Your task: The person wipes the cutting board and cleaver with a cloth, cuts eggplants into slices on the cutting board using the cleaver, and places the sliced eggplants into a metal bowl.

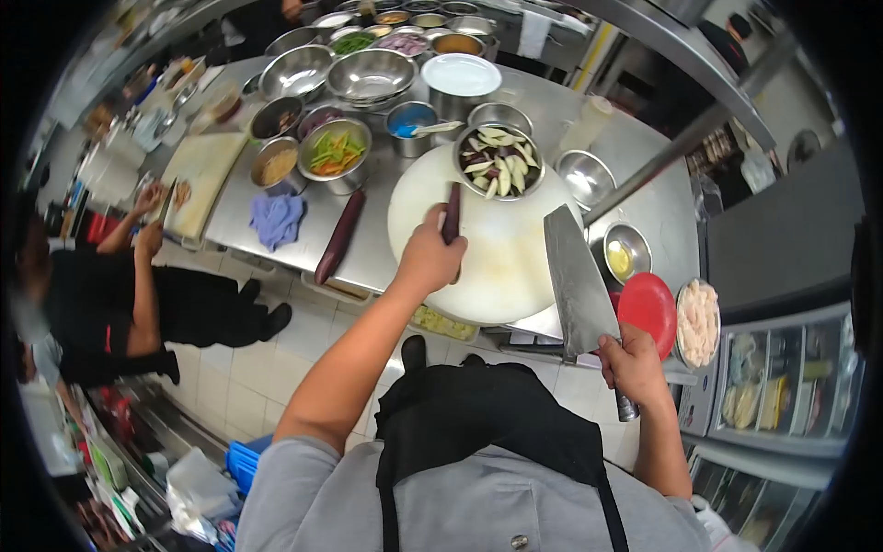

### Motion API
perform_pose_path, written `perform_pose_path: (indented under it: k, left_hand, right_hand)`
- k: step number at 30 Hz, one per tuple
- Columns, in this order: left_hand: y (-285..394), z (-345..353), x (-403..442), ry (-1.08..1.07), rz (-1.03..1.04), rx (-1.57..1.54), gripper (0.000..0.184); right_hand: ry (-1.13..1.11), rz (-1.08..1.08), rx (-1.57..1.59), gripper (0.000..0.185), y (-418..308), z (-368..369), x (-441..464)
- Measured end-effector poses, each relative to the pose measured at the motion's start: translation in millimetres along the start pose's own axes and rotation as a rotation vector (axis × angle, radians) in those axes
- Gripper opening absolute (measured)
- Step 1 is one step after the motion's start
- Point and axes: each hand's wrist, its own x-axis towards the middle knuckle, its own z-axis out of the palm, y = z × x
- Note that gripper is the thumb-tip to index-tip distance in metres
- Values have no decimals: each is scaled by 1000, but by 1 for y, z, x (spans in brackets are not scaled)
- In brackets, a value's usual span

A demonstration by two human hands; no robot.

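My left hand is closed around a short piece of purple eggplant over the left part of a round white cutting board. In my right hand is the handle of a large cleaver; its broad blade points up and away beside the board's right edge. A steel bowl of cut eggplant stands at the board's far edge. Left of the board, a long whole eggplant lies on the steel table.
Steel bowls crowd the far side. A blue cloth lies at left. Right of the cleaver are a red plate and a container of pale strips. A metal post slants over the right side. A co-worker cuts at left.
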Motion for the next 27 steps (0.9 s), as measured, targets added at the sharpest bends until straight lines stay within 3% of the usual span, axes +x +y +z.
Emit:
perform_pose_path:
  k: [1,4,5,6,8,9,10,12,13,19,27]
  left_hand:
    - [-12,6,2,5,-35,-139,74]
    - [-8,13,-25,50,-63,-147,75]
    - [-3,10,-27,10,-41,74,73]
    - [-11,13,-27,0,-39,78,73]
    - [-31,24,-24,27,192,434,73]
    - [-16,21,-27,65,186,436,60]
    - [-19,20,-23,59,192,432,60]
    - [-26,14,-7,257,752,558,45]
    - [-27,16,2,163,792,518,34]
    - [-23,10,17,-100,800,389,22]
    - [-35,29,-3,22,806,197,22]
  right_hand:
    - [-6,15,-8,19,-2,1,-2]
    - [-37,-17,-98,21,-6,9,6]
    - [-77,-67,-195,22,-7,14,11]
    - [-73,-59,-189,22,-6,21,17]
    - [-32,-302,-552,27,-8,36,30]
    - [9,-338,-619,27,-19,44,27]
    - [16,-332,-620,27,-23,45,26]
    - [57,-312,-692,25,-31,45,27]
    - [77,-301,-727,24,-34,42,28]
    - [48,-299,-730,23,-56,24,20]
    - [13,-285,-800,24,-77,28,22]
